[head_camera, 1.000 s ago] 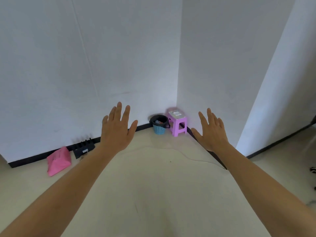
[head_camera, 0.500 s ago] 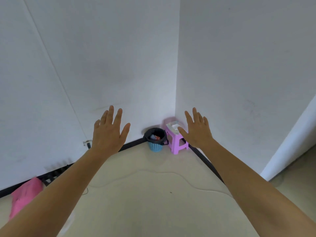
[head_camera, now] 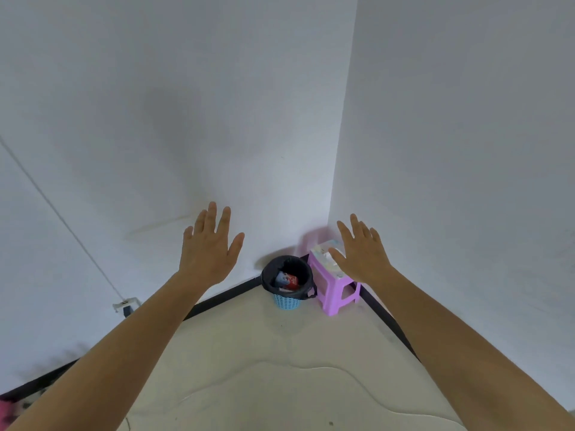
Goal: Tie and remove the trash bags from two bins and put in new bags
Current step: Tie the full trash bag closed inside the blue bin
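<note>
Two hands: both raised at mid-frame, backs to the camera, holding nothing.
Left hand [head_camera: 208,255]: left of centre against the wall; fingers straight and spread, thumb out to the right.
Right hand [head_camera: 363,255]: right of centre; fingers straight and slightly apart; its thumb covers part of the stool top from this view.
Bin [head_camera: 287,302]: blue lattice basket on the floor in the corner, centre of frame, between and below the hands; only its lower wall shows under the bag.
Bag [head_camera: 286,266]: black, mouth open, folded over the bin's rim; a loop hangs at its right side.
Rubbish [head_camera: 287,279]: red and pale blue wrappers inside the bag; the rest is lost in the dark.
Stool [head_camera: 337,286]: purple, just right of the bin.
Packet [head_camera: 325,248]: pale, on the stool top, partly hidden by the right thumb; print too blurred to read.
Fitting [head_camera: 126,305]: small, pale, low on the left wall, partly behind the left forearm; cannot tell what it is.
Cord [head_camera: 311,367]: thin pale line across the floor, lower centre; both ends run behind the forearms.
Pink thing [head_camera: 4,413]: lower left corner, blurred and cut off by the frame edge.
</note>
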`<action>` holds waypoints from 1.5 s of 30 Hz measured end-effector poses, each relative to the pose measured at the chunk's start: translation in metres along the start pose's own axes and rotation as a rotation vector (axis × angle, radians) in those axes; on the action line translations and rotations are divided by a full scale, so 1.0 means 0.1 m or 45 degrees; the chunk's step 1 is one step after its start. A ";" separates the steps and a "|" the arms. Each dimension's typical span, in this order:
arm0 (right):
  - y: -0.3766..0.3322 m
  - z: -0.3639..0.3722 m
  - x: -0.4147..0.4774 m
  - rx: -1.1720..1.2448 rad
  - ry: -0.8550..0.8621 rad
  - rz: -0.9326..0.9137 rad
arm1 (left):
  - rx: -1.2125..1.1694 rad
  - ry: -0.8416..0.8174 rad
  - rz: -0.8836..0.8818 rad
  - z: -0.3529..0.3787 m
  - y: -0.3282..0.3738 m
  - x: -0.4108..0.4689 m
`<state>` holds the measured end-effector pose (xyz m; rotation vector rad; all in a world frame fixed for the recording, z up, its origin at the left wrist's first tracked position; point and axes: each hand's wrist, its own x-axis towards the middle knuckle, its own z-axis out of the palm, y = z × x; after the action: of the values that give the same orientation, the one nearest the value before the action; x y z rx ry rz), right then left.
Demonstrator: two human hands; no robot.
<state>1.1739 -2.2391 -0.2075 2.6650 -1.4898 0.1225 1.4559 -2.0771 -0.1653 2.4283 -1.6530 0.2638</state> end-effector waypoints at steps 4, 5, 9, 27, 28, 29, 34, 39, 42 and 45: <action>0.11 0.31 0.67 0.038 -0.088 0.048 | -0.072 -0.123 0.071 0.45 0.12 0.99; 0.17 0.41 0.85 0.043 -0.112 0.070 | -0.092 -0.143 0.100 0.59 0.16 1.20; 0.44 0.89 1.68 0.120 -0.279 0.156 | -0.147 -0.236 0.178 1.18 0.31 1.99; 0.81 2.99 4.62 0.500 -1.044 0.236 | -0.596 -0.994 -0.477 3.81 -0.17 4.19; 0.77 3.20 4.62 0.555 -1.087 0.281 | -0.610 -1.042 -0.517 4.03 -0.20 4.21; 0.74 3.41 4.61 0.603 -1.144 0.331 | -0.606 -1.092 -0.539 4.26 -0.23 4.23; 0.57 4.79 4.59 0.830 -1.304 0.647 | -0.593 -1.292 -0.593 5.81 -0.42 4.24; 0.41 6.43 4.41 1.177 -1.256 1.272 | -0.702 -1.331 -0.979 7.47 -0.55 4.10; 0.29 7.21 4.25 1.440 -1.190 1.602 | -0.809 -1.293 -1.285 8.28 -0.63 3.95; 0.20 7.76 4.18 1.590 -1.152 1.714 | -0.914 -1.226 -1.549 8.89 -0.77 3.78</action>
<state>1.3970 -2.6913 -0.9303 1.2769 -4.3376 -0.1782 1.6986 -2.6172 -0.9330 2.4504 0.0141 -1.5019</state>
